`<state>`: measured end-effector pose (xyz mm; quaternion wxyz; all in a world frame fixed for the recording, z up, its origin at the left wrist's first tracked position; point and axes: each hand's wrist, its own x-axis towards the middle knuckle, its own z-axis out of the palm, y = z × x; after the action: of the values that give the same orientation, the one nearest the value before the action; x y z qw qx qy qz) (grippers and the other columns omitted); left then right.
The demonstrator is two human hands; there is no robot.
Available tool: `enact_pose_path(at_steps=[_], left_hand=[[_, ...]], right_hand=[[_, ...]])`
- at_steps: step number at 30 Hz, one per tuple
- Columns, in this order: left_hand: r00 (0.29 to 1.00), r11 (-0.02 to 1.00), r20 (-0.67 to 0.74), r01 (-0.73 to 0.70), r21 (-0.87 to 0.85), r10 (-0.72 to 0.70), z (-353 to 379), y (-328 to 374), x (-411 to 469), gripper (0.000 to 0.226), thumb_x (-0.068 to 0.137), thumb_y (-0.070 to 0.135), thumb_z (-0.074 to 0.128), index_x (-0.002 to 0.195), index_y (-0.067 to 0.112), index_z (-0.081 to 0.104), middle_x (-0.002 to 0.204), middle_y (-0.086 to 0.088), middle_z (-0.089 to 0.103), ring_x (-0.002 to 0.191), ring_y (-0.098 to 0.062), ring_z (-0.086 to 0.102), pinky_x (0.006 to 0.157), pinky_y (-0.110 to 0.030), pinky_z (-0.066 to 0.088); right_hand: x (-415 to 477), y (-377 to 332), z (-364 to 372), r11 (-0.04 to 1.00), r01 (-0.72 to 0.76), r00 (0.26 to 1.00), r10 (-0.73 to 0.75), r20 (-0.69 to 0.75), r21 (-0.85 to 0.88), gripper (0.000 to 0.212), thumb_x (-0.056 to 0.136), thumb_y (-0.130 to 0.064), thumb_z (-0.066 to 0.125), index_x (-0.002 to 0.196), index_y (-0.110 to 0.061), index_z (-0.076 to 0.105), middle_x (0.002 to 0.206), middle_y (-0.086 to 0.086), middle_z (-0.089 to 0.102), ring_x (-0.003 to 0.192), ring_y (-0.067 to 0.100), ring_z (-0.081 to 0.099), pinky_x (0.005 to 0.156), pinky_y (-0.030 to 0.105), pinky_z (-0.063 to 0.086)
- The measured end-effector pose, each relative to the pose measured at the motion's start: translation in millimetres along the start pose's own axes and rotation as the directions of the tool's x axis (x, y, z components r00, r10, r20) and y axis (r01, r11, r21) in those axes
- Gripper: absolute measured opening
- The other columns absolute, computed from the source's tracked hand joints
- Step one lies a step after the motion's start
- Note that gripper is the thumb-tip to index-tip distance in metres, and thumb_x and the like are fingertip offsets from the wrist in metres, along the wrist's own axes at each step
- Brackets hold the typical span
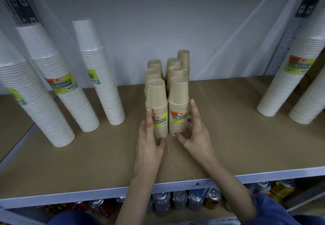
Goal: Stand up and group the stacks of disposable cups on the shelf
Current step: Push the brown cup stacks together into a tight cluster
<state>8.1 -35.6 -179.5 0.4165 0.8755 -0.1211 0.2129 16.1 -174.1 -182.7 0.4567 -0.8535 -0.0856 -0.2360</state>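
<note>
Several short stacks of brown paper cups stand upright in two rows at the middle of the brown shelf. My left hand grips the front left brown stack from its left side, thumb at its base. My right hand holds the front right brown stack, fingers along its right side, thumb at the bottom front. Both front stacks carry yellow "Disposable Tableware" labels and stand side by side, nearly touching. The stacks behind them are partly hidden.
Three tall white cup stacks stand upright on the left of the shelf. Two more tall white stacks stand at the right. Drink cans fill the shelf below. A grey metal edge runs along the shelf front.
</note>
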Motion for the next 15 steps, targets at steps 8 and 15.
enact_pose_path(at_steps=[8, 15], left_hand=[[1.0, 1.0, -0.025, -0.005, 0.002, 0.005, 0.2, 0.0, -2.3, 0.101, 0.078, 0.002, 0.063, 0.125, 0.052, -0.01, 0.138, -0.011, 0.041, 0.104, -0.032, 0.057, 0.084, -0.038, 0.047], [1.0, 1.0, -0.024, -0.008, -0.004, 0.008, 0.4, -0.5, -1.3, 0.098, 0.078, 0.0, 0.063, 0.126, 0.051, -0.005, 0.134, -0.012, 0.044, 0.098, -0.031, 0.058, 0.08, -0.036, 0.048]], right_hand=[[-0.7, 1.4, -0.3, 1.0, -0.003, 1.0, 0.004, 0.031, -0.017, 0.108, 0.076, -0.004, 0.066, 0.124, -0.066, -0.007, 0.132, 0.006, 0.052, 0.112, 0.021, 0.057, 0.093, 0.045, 0.048], [-0.8, 2.5, -0.1, 1.0, -0.001, 1.0, 0.002, 0.009, -0.022, 0.108, 0.075, -0.004, 0.066, 0.123, -0.067, -0.007, 0.134, 0.007, 0.05, 0.112, 0.022, 0.058, 0.092, 0.046, 0.049]])
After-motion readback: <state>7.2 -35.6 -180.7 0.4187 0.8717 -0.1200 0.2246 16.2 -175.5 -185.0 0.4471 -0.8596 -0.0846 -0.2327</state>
